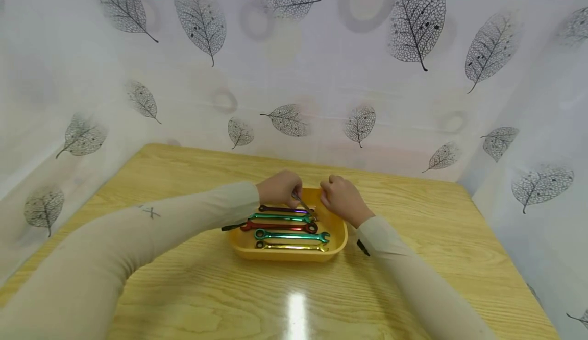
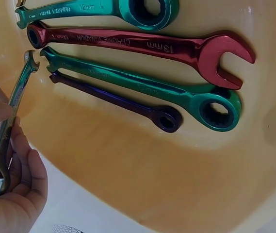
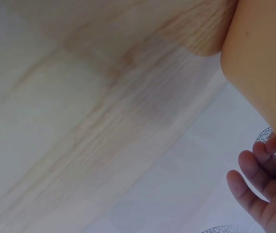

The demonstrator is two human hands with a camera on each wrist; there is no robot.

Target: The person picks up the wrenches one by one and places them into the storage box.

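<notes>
My left hand [image 1: 281, 188] grips a dark shiny combination wrench [image 2: 19, 90] over the far side of a yellow plastic tray [image 1: 285, 256]. The wrench slants, and its small open end hangs beside the ends of the lying wrenches. In the tray lie a purple wrench [image 2: 108, 96], a green wrench [image 2: 142, 86], a red wrench [image 2: 128, 41], a teal wrench [image 1: 294, 236] and a yellow wrench [image 1: 289, 246], roughly parallel. At the tray's far right corner, my right hand [image 1: 343, 199] holds the rim with curled fingers [image 3: 254, 170]; its thumb is hidden in the right wrist view.
The tray stands on a wood-grain table [image 1: 220, 299]. A pale curtain [image 1: 321, 74] printed with dark leaves hangs behind the table and along both sides. Dark straps show at both sleeve cuffs.
</notes>
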